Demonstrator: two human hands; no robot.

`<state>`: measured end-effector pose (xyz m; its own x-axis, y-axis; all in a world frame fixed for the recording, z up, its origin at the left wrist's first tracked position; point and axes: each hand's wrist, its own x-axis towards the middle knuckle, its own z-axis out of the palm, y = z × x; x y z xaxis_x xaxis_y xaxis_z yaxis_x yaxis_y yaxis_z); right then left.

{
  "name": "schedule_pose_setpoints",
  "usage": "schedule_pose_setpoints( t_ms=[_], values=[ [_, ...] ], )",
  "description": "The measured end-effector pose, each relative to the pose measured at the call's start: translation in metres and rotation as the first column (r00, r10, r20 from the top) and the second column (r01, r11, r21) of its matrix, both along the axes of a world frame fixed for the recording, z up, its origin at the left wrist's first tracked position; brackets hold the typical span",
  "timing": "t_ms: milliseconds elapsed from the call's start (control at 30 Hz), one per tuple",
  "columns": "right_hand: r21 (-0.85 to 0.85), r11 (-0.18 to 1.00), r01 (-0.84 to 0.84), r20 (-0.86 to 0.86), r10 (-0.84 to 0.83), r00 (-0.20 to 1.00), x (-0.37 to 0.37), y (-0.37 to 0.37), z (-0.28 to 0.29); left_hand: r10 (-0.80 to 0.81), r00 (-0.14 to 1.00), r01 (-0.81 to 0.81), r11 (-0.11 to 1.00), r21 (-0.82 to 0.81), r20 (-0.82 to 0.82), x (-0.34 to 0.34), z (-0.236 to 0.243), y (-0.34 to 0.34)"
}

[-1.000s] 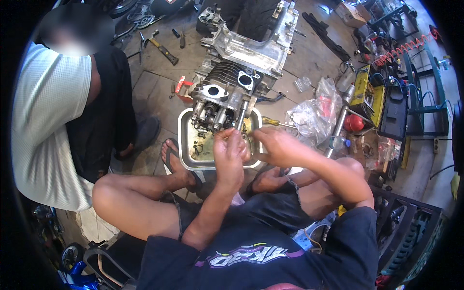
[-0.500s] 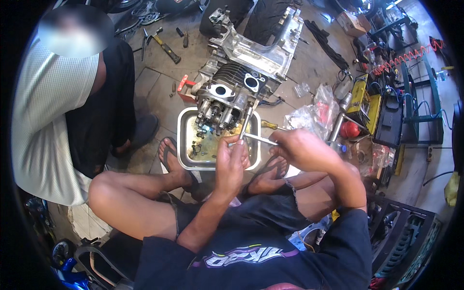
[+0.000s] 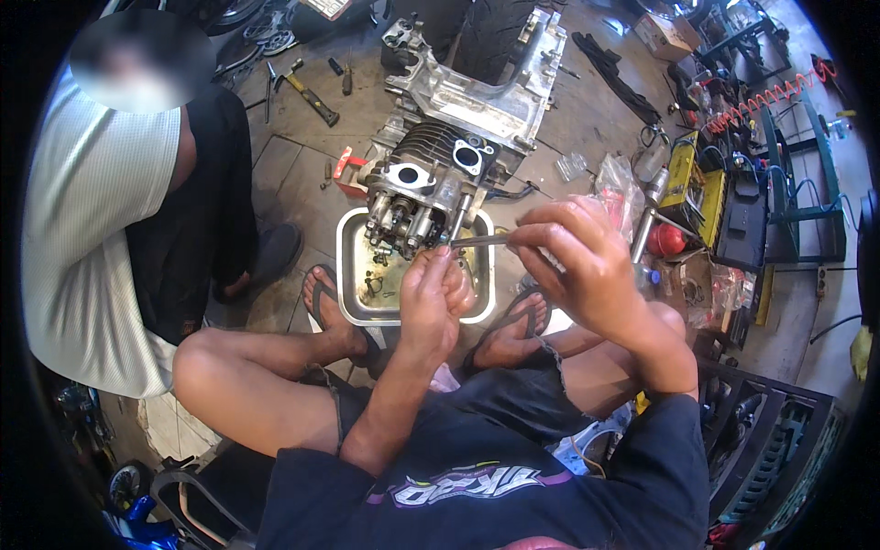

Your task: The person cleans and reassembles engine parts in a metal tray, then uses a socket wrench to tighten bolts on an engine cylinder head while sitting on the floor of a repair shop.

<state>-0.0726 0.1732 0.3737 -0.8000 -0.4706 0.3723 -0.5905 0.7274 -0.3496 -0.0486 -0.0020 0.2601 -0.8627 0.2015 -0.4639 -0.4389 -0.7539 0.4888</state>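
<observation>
A bare metal engine (image 3: 458, 119) with a finned cylinder lies ahead of me, its valve end toward me. A long-shafted socket wrench (image 3: 480, 241) reaches into the right side of that end, its bar pointing right. My left hand (image 3: 431, 291) is closed around the wrench where shaft and bar meet. The fingers of my right hand (image 3: 582, 261) pinch the bar's outer end, partly hiding it. Below the engine's valve end is a metal tray (image 3: 346, 293) holding small dark parts and some oily liquid.
A person in a light shirt (image 3: 96, 229) sits at my left. A hammer (image 3: 312, 101) and a screwdriver (image 3: 346, 81) lie on the floor beyond. At right are a plastic bag (image 3: 619, 188), a yellow toolbox (image 3: 683, 183), a red round object (image 3: 665, 240) and a coiled red hose (image 3: 770, 96).
My right hand has risen slightly and moved right, its fingers looser on the bar. The wrench bar has swung a little upward. My left hand has shifted slightly left and still grips the wrench.
</observation>
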Motion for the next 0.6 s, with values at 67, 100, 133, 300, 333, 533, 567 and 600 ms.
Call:
schedule_pose_setpoints(
  t_ms=[67, 100, 133, 300, 333, 533, 567, 600],
  values=[
    [0.147, 0.989, -0.006, 0.229, -0.028, 0.973, 0.001, 0.015, 0.002, 0.015, 0.995, -0.031, 0.986, -0.161, -0.1, 0.002, 0.0, 0.008],
    [0.218, 0.974, -0.062, 0.32, -0.011, 0.947, 0.002, 0.019, -0.004, -0.009, 0.99, -0.032, 0.957, -0.289, -0.137, 0.003, -0.001, 0.011],
    [0.281, 0.952, -0.125, 0.409, -0.001, 0.913, 0.003, 0.024, -0.017, -0.037, 0.985, -0.038, 0.91, -0.412, -0.171, 0.006, -0.003, 0.014],
    [0.142, 0.989, -0.04, 0.589, -0.052, 0.806, 0.001, 0.011, -0.061, -0.125, 0.953, -0.076, 0.785, -0.615, -0.276, 0.01, -0.011, 0.014],
    [0.027, 0.999, -0.036, 0.545, 0.016, 0.838, 0.001, 0.007, -0.077, -0.103, 0.966, -0.047, 0.831, -0.555, -0.236, 0.011, -0.009, 0.015],
    [-0.037, 0.991, -0.129, 0.805, 0.106, 0.583, -0.004, 0.002, -0.111, -0.071, 0.996, 0.063, 0.99, -0.129, -0.057, 0.026, 0.013, 0.016],
    [-0.024, 0.993, -0.118, 0.816, 0.088, 0.572, -0.006, 0.003, -0.098, -0.033, 0.999, 0.029, 0.994, -0.107, -0.04, 0.026, 0.013, 0.013],
    [-0.008, 0.994, -0.105, 0.826, 0.066, 0.559, -0.008, 0.006, -0.081, 0.001, 1.0, -0.003, 0.997, -0.082, -0.021, 0.025, 0.011, 0.011]
  ],
)
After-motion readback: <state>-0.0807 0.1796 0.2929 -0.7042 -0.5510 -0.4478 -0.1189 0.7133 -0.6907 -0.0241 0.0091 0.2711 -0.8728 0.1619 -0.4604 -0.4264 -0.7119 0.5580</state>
